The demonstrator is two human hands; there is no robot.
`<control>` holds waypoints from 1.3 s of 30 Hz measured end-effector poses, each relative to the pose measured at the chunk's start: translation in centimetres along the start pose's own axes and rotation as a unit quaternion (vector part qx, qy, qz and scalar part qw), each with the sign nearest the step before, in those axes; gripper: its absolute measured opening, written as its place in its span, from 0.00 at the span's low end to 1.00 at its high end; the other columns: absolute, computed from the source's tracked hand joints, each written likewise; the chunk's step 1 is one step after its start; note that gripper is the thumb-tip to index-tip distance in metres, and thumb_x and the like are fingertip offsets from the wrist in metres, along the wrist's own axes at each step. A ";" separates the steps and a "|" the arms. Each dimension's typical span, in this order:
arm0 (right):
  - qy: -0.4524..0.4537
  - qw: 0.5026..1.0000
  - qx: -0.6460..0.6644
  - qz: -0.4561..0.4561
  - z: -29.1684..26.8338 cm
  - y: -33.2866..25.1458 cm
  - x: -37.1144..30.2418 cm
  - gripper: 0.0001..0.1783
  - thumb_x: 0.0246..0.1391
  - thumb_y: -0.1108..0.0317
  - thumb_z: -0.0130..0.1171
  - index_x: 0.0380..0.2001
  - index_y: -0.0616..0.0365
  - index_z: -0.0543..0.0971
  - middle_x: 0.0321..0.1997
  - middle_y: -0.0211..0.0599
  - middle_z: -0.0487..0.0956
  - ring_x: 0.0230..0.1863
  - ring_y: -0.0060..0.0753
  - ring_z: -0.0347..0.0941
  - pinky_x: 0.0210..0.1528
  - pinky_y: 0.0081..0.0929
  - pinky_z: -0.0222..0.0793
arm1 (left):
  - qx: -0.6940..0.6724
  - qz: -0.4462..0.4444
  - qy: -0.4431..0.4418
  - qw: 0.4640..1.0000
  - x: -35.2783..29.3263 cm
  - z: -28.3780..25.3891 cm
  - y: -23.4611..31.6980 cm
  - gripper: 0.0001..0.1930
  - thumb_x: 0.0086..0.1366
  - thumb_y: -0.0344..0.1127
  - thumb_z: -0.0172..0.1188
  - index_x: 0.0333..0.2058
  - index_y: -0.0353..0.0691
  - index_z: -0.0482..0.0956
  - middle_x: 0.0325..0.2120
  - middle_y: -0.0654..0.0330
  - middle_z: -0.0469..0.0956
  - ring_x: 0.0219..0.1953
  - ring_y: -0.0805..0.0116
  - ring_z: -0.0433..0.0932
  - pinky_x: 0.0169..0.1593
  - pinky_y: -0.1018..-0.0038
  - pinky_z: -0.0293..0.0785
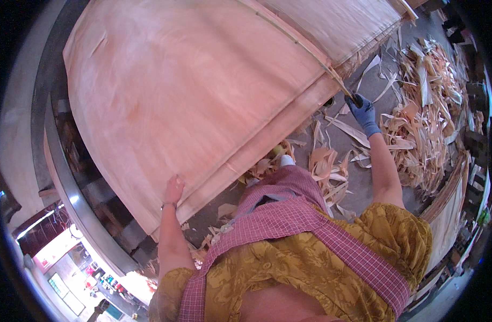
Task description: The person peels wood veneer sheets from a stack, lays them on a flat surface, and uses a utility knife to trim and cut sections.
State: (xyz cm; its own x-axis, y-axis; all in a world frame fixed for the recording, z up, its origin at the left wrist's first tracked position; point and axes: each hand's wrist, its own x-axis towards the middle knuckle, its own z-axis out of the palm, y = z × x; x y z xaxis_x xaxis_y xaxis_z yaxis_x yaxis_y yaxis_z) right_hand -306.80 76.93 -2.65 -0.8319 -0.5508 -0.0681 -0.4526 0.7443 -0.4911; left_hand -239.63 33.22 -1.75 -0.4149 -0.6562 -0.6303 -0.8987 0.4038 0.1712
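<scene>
A large stack of pale pinkish wood veneer sheets [203,91] lies in front of me, its near edges slightly staggered. My left hand [174,189], bare and with a band at the wrist, rests on the top sheet close to its near left edge, fingers laid against the wood. On the right, my right hand [365,115] wears a blue-grey glove and is closed round the near end of a long thin stick [310,53]. The stick runs away from me across the veneer, along the line between this stack and a second stack of sheets [342,27].
Torn veneer scraps [423,118] form a big heap on the floor at right, and more strips [329,166] lie around my feet. A curved-looking metal beam [77,206] runs along the left. Further veneer sheets [447,214] stand at the lower right.
</scene>
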 end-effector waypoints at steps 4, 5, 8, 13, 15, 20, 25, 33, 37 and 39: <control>0.026 0.992 0.119 -0.035 1.8 -3.5 0.8 0.18 0.55 0.54 0.64 0.28 0.61 0.79 0.23 0.49 0.75 0.22 0.39 0.69 0.30 0.35 0.67 | -0.098 -0.030 0.109 0.989 -1.1 1.4 -0.7 0.32 0.61 0.48 0.59 0.61 0.41 0.66 0.62 0.46 0.64 0.64 0.49 0.63 0.65 0.60 0.62; 0.020 0.993 0.104 -0.055 1.8 -4.3 0.5 0.18 0.55 0.54 0.64 0.28 0.62 0.79 0.23 0.49 0.75 0.22 0.39 0.68 0.30 0.36 0.66 | -0.075 -0.050 0.073 0.993 -2.2 1.7 -0.4 0.32 0.61 0.47 0.58 0.62 0.41 0.65 0.61 0.46 0.65 0.63 0.49 0.63 0.65 0.60 0.62; 0.031 0.988 0.090 -0.124 1.6 -10.0 3.2 0.17 0.57 0.58 0.63 0.28 0.64 0.79 0.22 0.47 0.76 0.22 0.41 0.68 0.30 0.39 0.65 | -0.076 -0.119 0.053 0.989 -4.1 0.1 1.9 0.33 0.61 0.45 0.58 0.63 0.43 0.63 0.60 0.48 0.66 0.63 0.49 0.65 0.64 0.59 0.63; -0.012 0.987 0.139 -0.085 5.6 -10.7 2.8 0.19 0.57 0.58 0.63 0.21 0.60 0.76 0.15 0.29 0.72 0.16 0.19 0.64 0.21 0.27 0.61 | -0.099 -0.078 0.123 0.984 -2.9 0.9 0.0 0.34 0.60 0.47 0.60 0.62 0.40 0.65 0.62 0.46 0.64 0.65 0.51 0.62 0.66 0.59 0.60; -0.103 0.959 0.260 0.038 5.7 -16.4 0.1 0.18 0.58 0.55 0.62 0.19 0.54 0.76 0.13 0.25 0.70 0.12 0.20 0.65 0.15 0.24 0.58 | -0.167 -0.044 0.188 0.967 -3.9 2.2 -2.0 0.34 0.59 0.48 0.61 0.61 0.38 0.65 0.62 0.45 0.65 0.65 0.51 0.61 0.67 0.60 0.58; -0.160 0.915 0.359 0.092 8.2 -24.7 -7.9 0.16 0.59 0.53 0.61 0.21 0.48 0.74 0.10 0.20 0.66 0.08 0.16 0.59 0.09 0.21 0.51 | -0.239 0.064 0.324 0.913 -10.4 -2.9 -1.6 0.32 0.60 0.46 0.63 0.59 0.37 0.68 0.57 0.46 0.69 0.62 0.51 0.65 0.65 0.60 0.61; -0.150 0.911 0.379 0.054 12.9 -32.7 -18.0 0.19 0.59 0.52 0.60 0.19 0.48 0.71 0.10 0.22 0.65 0.08 0.18 0.59 0.08 0.22 0.51 | -0.286 0.159 0.534 0.780 -27.8 -10.7 -6.8 0.21 0.60 0.35 0.65 0.51 0.35 0.75 0.49 0.51 0.77 0.54 0.56 0.75 0.58 0.65 0.69; -0.206 0.864 0.459 0.016 23.0 -47.3 -34.4 0.18 0.58 0.50 0.61 0.23 0.50 0.74 0.08 0.23 0.63 0.05 0.19 0.55 0.07 0.21 0.48 | -0.081 0.234 0.766 0.594 -64.7 -16.9 -18.8 0.41 0.53 0.51 0.70 0.58 0.36 0.62 0.54 0.46 0.73 0.60 0.49 0.69 0.62 0.54 0.63; -0.321 0.828 0.458 -0.042 29.3 -62.8 -44.0 0.19 0.58 0.48 0.62 0.25 0.52 0.75 0.09 0.25 0.64 0.06 0.18 0.56 0.08 0.21 0.48 | 0.011 0.277 0.832 0.482 -73.8 -14.7 -25.3 0.53 0.52 0.58 0.68 0.67 0.38 0.48 0.57 0.42 0.68 0.60 0.43 0.68 0.62 0.47 0.64; -0.360 0.815 0.449 -0.072 30.9 -69.3 -48.4 0.20 0.57 0.48 0.62 0.28 0.55 0.75 0.10 0.26 0.65 0.06 0.19 0.57 0.08 0.21 0.50 | 0.023 0.251 0.856 0.451 -77.1 -13.4 -28.2 0.52 0.52 0.57 0.68 0.67 0.37 0.48 0.58 0.42 0.67 0.60 0.43 0.68 0.62 0.47 0.64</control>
State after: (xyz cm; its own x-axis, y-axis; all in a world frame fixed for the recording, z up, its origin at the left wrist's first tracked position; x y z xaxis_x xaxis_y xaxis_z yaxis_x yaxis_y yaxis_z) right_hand -225.21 40.34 7.85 -0.2414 -0.9270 -0.2870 0.1578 0.2543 -0.9542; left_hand -184.22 63.88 52.14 -0.1013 0.0118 0.9948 -0.6438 0.7615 -0.0745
